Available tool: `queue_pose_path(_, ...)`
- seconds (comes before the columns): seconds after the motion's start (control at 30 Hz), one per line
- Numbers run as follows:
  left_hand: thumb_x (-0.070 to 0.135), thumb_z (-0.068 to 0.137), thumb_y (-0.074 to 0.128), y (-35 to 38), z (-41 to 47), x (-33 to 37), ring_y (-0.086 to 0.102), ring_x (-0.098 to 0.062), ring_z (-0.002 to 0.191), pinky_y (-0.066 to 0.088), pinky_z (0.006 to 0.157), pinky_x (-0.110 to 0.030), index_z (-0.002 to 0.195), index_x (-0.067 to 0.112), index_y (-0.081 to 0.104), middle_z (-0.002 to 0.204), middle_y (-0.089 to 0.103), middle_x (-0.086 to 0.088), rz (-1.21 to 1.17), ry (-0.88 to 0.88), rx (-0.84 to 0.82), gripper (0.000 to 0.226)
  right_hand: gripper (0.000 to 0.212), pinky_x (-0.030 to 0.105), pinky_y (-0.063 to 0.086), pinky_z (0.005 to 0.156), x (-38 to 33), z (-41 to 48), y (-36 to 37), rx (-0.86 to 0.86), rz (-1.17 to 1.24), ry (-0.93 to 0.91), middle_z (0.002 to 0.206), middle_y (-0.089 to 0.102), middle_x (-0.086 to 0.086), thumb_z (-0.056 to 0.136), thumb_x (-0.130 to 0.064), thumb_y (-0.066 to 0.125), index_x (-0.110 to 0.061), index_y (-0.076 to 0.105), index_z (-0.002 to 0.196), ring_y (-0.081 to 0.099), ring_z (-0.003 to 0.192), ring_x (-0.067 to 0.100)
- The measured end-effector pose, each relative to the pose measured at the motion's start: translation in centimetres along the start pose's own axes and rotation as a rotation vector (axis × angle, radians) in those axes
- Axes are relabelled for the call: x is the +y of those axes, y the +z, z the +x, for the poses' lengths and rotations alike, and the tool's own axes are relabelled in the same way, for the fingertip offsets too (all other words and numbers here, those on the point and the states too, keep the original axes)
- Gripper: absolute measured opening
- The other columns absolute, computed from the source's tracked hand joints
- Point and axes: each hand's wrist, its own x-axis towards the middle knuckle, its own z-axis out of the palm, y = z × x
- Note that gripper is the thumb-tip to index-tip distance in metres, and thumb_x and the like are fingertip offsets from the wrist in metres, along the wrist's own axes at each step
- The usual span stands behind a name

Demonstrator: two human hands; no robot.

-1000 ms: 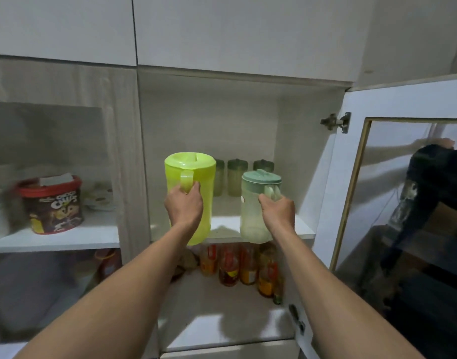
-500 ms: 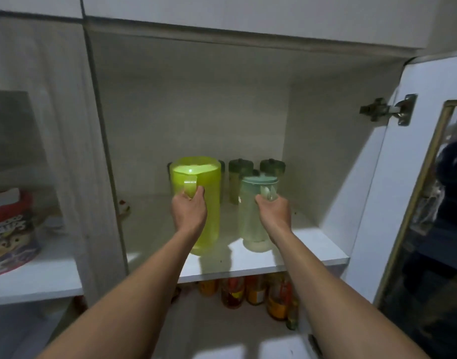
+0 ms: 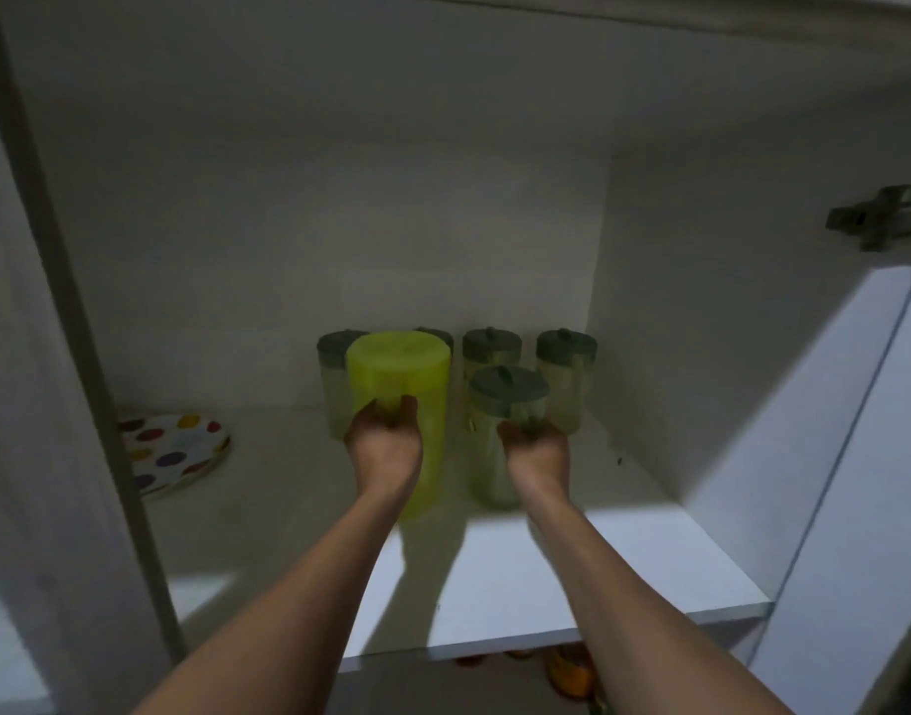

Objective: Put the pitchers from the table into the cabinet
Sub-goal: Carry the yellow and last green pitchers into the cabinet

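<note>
Both arms reach deep into the open cabinet. My left hand is closed on the handle of a tall lime-green pitcher, whose base rests on or just above the white shelf. My right hand grips the handle of a smaller pale translucent pitcher with a grey-green lid, to the right of the lime one. Both handles are hidden under my fingers. Several more pale pitchers with grey-green lids stand in a row against the back wall right behind them.
A plate with coloured dots lies at the shelf's left. The cabinet's left post and right side wall bound the space. The open door hangs at right on a hinge. Bottles show below the shelf.
Both pitchers have gone further back into the cabinet, close to the row at the rear. The view has moved closer and higher, so I look down on the lids.
</note>
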Motion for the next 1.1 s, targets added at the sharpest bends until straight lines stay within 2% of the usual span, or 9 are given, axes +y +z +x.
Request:
queue_pose_path(0.07, 0.03, 0.098, 0.053, 0.6, 0.8, -0.2, 0.059, -0.043, 0.082, 0.03, 0.064, -0.034, 0.079, -0.006, 0.059, 0.074, 0.06, -0.022, 0.112, 0.041, 0.011, 0.041, 0.019, 0.033, 0.04, 0.062, 0.3, 1.1, 0.8, -0.038, -0.079, -0.015, 0.071, 0.064, 0.008, 0.09, -0.019, 0.066, -0.012, 0.061, 0.073, 0.056, 0.067, 0.027)
queue_pose_path(0.17, 0.03, 0.099, 0.053, 1.2, 1.4, -0.4, 0.06, -0.042, 0.087, 0.025, 0.062, -0.033, 0.08, -0.006, 0.058, 0.066, 0.055, -0.013, 0.141, 0.032, 0.003, 0.04, 0.027, 0.033, 0.034, 0.054, 0.7, 2.4, 1.5, -0.051, -0.105, 0.005, 0.061, 0.054, 0.007, 0.089, -0.016, 0.064, -0.011, 0.054, 0.065, 0.047, 0.057, 0.021)
queue_pose_path(0.37, 0.034, 0.097, 0.056, 2.3, 3.2, -0.9, 0.063, -0.043, 0.094, 0.05, 0.078, -0.046, 0.088, -0.005, 0.064, 0.096, 0.068, -0.028, 0.158, -0.021, 0.018, 0.041, 0.022, 0.033, 0.034, 0.055, 0.8, 4.0, 2.8, -0.08, -0.136, 0.023, 0.063, 0.057, 0.005, 0.088, -0.019, 0.067, -0.012, 0.059, 0.07, 0.055, 0.068, 0.028)
queue_pose_path(0.5, 0.038, 0.096, 0.055, 2.6, 3.4, -0.7, 0.062, -0.042, 0.096, 0.044, 0.072, -0.04, 0.091, -0.001, 0.065, 0.096, 0.067, -0.025, 0.226, -0.015, 0.001, 0.041, 0.016, 0.031, 0.039, 0.068, 0.9, 4.4, 2.7, -0.121, -0.189, 0.039, 0.093, 0.071, 0.017, 0.092, -0.025, 0.066, -0.009, 0.068, 0.09, 0.066, 0.09, 0.035)
queue_pose_path(0.6, 0.055, 0.093, 0.051, 2.3, 3.4, -0.9, 0.063, -0.041, 0.1, 0.046, 0.073, -0.038, 0.111, 0.0, 0.065, 0.104, 0.069, -0.021, 0.395, 0.022, 0.0, 0.059, 0.04, 0.03, 0.044, 0.077, 1.0, 4.3, 2.3, -0.137, -0.231, 0.046, 0.118, 0.071, 0.017, 0.09, -0.034, 0.072, -0.007, 0.067, 0.118, 0.066, 0.109, 0.036)
queue_pose_path(0.7, 0.067, 0.086, 0.05, 2.0, 3.1, -1.1, 0.06, -0.041, 0.11, 0.05, 0.083, -0.042, 0.131, 0.005, 0.055, 0.117, 0.066, -0.019, 0.48, 0.048, 0.013, 0.076, 0.062, 0.034, 0.049, 0.086, 1.1, 4.3, 1.8, -0.162, -0.296, 0.027, 0.124, 0.068, 0.012, 0.082, -0.05, 0.077, -0.009, 0.06, 0.126, 0.064, 0.114, 0.035)
queue_pose_path(0.87, 0.069, 0.073, 0.064, 1.5, 1.7, -0.4, 0.054, -0.04, 0.1, 0.044, 0.079, -0.046, 0.117, 0.003, 0.052, 0.105, 0.058, -0.018, 0.59, 0.21, 0.23, 0.081, 0.086, 0.047, 0.052, 0.096, 0.5, 2.8, 0.4, -0.106, -0.434, -0.049, 0.124, 0.06, 0.011, 0.066, -0.074, 0.073, -0.018, 0.05, 0.126, 0.059, 0.118, 0.037)
queue_pose_path(0.97, 0.061, 0.073, 0.068, 0.7, 0.8, 1.4, 0.054, -0.039, 0.089, 0.041, 0.07, -0.043, 0.103, 0.006, 0.055, 0.094, 0.056, -0.018, 0.581, 0.417, 0.303, 0.064, 0.079, 0.048, 0.049, 0.1, -1.2, 1.3, -1.5, -0.071, -0.457, -0.08, 0.128, 0.054, 0.015, 0.078, -0.06, 0.072, -0.017, 0.04, 0.136, 0.053, 0.121, 0.041)
queue_pose_path(1.1, 0.055, 0.081, 0.062, -0.7, -0.4, 4.9, 0.055, -0.038, 0.094, 0.042, 0.077, -0.044, 0.105, 0.01, 0.055, 0.098, 0.059, -0.017, 0.545, 0.593, 0.225, 0.051, 0.056, 0.044, 0.045, 0.101, -4.3, -0.4, -4.3, 0.007, -0.485, -0.128, 0.131, 0.054, 0.016, 0.091, -0.044, 0.063, -0.017, 0.043, 0.136, 0.053, 0.123, 0.039)
